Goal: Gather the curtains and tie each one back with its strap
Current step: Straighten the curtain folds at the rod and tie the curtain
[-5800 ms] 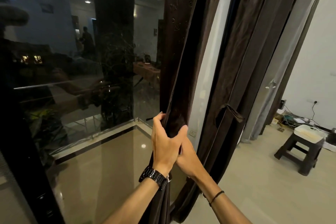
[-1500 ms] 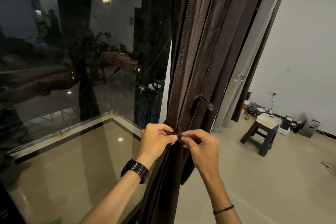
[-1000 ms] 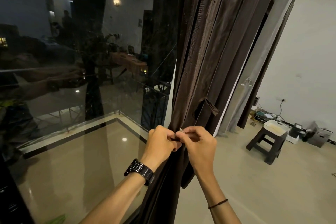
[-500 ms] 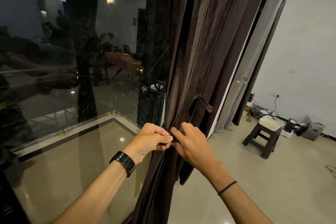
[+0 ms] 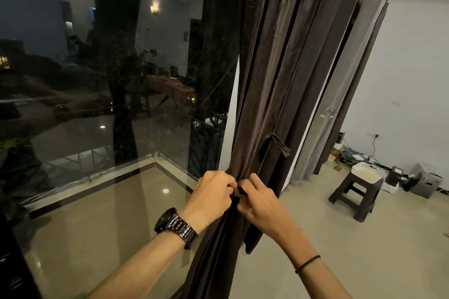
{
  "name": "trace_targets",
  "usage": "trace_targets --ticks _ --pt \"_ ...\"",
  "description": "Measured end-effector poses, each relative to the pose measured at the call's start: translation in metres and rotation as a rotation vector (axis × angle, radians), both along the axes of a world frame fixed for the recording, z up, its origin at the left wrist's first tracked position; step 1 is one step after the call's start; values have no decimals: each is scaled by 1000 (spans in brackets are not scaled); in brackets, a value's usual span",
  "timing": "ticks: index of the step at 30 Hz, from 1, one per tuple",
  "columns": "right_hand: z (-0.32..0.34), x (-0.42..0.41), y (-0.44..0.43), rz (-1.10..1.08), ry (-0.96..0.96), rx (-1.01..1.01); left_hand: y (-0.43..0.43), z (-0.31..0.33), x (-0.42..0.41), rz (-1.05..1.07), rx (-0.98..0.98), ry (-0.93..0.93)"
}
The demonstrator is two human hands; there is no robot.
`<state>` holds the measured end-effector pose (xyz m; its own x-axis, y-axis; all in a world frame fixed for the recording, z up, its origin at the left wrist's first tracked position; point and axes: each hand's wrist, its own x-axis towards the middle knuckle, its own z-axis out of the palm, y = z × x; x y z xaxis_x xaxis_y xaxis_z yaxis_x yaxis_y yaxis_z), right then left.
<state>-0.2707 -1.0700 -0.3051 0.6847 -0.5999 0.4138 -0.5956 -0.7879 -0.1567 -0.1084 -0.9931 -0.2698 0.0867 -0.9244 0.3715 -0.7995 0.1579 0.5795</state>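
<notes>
A dark brown curtain (image 5: 264, 85) hangs in front of me, gathered into a narrow bunch at waist height. My left hand (image 5: 210, 198) and my right hand (image 5: 261, 201) meet at that bunch, each with fingers curled, pinching the ends of a dark strap (image 5: 239, 193) wrapped round the fabric. The strap is mostly hidden by my fingers. Behind it a second brown curtain (image 5: 313, 75) hangs tied with its own strap (image 5: 279, 145). A grey curtain (image 5: 345, 94) further right is also tied back.
A large dark glass window (image 5: 109, 104) fills the left side and reflects the room. A dark stool (image 5: 356, 190) with a white tray on it stands on the tiled floor at right. Cables and boxes (image 5: 398, 172) lie along the white wall.
Earlier my hands gripped the loose curtain to gather it; since then they have come to the strap. Over the last second both hands stay at the knot, fingers shifting slightly.
</notes>
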Motion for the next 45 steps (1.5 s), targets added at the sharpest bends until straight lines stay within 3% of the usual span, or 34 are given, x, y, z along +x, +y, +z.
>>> trace_targets --ticks 4,8,16,20,24,27,32,39,45 --pt "-16 -3 14 -106 -493 147 -5 -1 8 22 96 0" --pt "-27 5 17 -202 -458 62 -15 1 10 -26 150 20" --pt "-25 7 11 -144 -336 -96 -22 5 17 -72 209 34" --pt "-23 15 19 -150 -535 56 -26 6 25 -111 241 17" --pt "-16 25 27 -128 -890 577 -30 2 28 -123 233 0" --pt "-12 24 22 -141 -797 612 -29 -3 26 -73 173 68" --pt "-15 5 -6 -294 -659 359 -20 -5 40 -54 -77 150" --pt "-6 10 -22 -259 -491 244 -24 -15 33 83 -385 -255" --pt "35 -7 -57 -144 -404 40 -54 10 -3 -107 -463 -375"
